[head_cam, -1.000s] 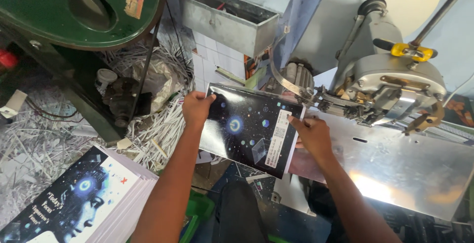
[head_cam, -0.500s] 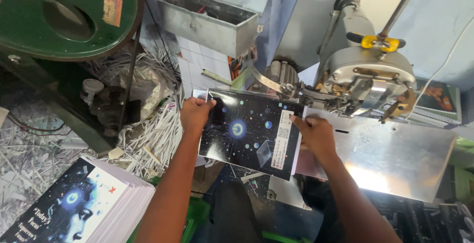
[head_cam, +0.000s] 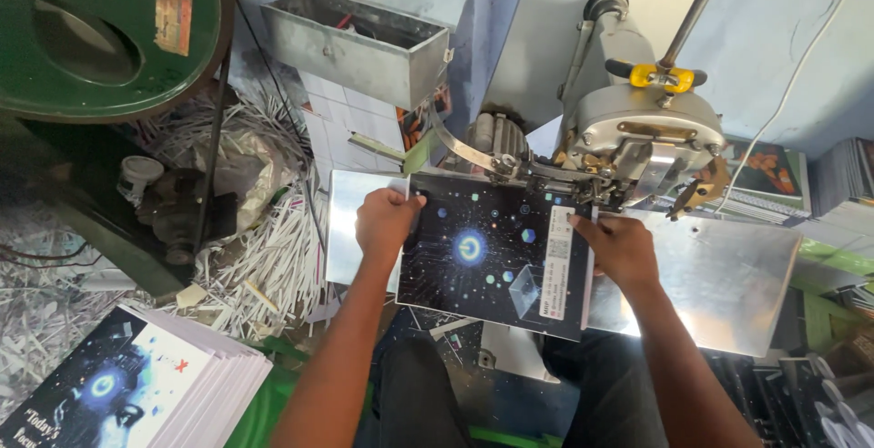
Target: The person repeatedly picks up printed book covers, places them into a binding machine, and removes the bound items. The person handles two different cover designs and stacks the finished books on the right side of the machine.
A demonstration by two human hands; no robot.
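Note:
A thin booklet [head_cam: 496, 252] with a dark starry cover lies flat on the shiny metal table [head_cam: 728, 275] of a grey stitching machine [head_cam: 637, 138]. My left hand [head_cam: 384, 220] grips the booklet's left edge, thumb on top. On the right edge, close under the machine's head, rests my right hand [head_cam: 617, 246], holding the booklet down. The booklet's far edge sits at the machine's stitching head.
A stack of matching booklets [head_cam: 137, 389] lies at the lower left. Paper trimmings [head_cam: 264, 261] are heaped on the left beneath a large green wheel [head_cam: 100, 29]. A grey metal box [head_cam: 364, 43] hangs at the back. More books [head_cam: 842, 175] stand at the far right.
Both hands have pushed the booklet further away, up to the machine's head; it now lies flatter and squarer on the metal table.

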